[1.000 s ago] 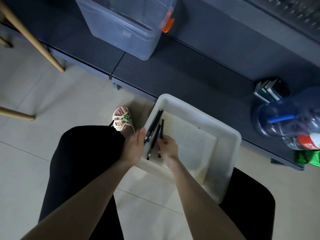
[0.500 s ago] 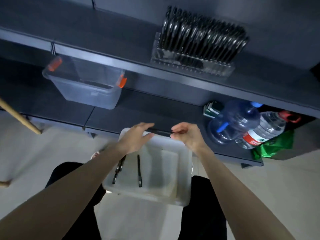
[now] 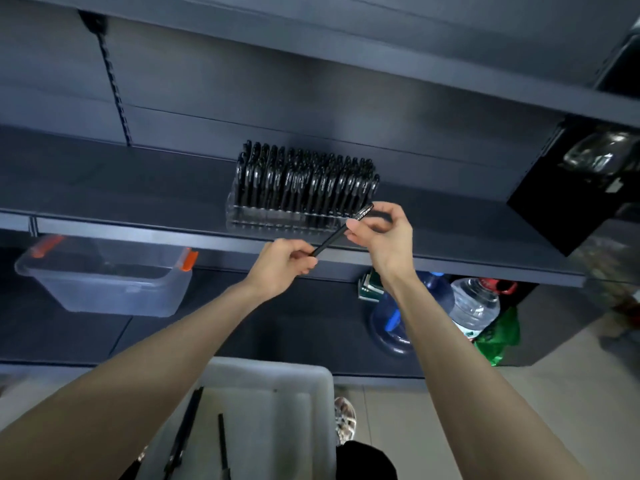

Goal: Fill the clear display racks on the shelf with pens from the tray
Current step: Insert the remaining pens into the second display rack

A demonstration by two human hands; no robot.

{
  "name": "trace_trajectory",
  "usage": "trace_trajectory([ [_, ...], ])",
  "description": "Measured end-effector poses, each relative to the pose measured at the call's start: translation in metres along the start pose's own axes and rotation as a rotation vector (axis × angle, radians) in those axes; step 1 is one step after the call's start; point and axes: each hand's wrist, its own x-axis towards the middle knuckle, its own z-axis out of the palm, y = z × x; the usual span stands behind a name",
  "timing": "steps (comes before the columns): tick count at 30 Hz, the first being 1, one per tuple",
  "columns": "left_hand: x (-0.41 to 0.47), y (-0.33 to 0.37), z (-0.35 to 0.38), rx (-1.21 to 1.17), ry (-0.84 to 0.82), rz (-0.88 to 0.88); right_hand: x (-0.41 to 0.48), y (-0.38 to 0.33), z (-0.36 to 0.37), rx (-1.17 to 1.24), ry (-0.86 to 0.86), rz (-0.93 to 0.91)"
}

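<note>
The left grip (image 3: 277, 268) pinches the lower end of a black pen (image 3: 332, 237) and the right grip (image 3: 384, 240) pinches its upper end. The pen slants just before the pen-filled clear display rack (image 3: 277, 216) on the shelf (image 3: 138, 188). Loose pens (image 3: 223, 441) lie in the white tray (image 3: 270, 367) below.

We see a clear storage bin (image 3: 104, 285) with orange latches (image 3: 188, 259) on the lower shelf (image 3: 277, 323). To its right stand a blue water jug (image 3: 391, 323), a clear bottle (image 3: 476, 306) just beside it, and a green bag (image 3: 498, 337). Behind the jug lie what may be books (image 3: 369, 287).
</note>
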Motion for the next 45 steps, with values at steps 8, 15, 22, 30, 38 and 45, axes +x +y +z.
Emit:
trace_trajectory([
  [8, 0.041, -0.022, -0.009, 0.326, 0.453, -0.029, 0.064, -0.001, 0.003, -0.318, 0.190, -0.226],
  [15, 0.070, -0.059, -0.036, 0.410, 0.591, -0.184, 0.097, 0.010, 0.018, -0.476, 0.185, -0.369],
  [22, 0.080, -0.080, -0.044, 0.316, 0.617, -0.141, 0.103, 0.032, 0.029, -0.642, 0.067, -0.409],
  [30, 0.080, -0.083, -0.047, 0.337, 0.625, -0.130, 0.102, 0.037, 0.035, -0.923, 0.033, -0.387],
  [38, 0.047, -0.078, -0.061, 0.283, 0.530, -0.148, 0.072, 0.040, 0.037, -0.865, 0.048, -0.287],
  [45, -0.056, -0.128, -0.066, 0.351, 0.411, -0.317, -0.019, 0.102, 0.069, -0.774, -0.161, -0.089],
])
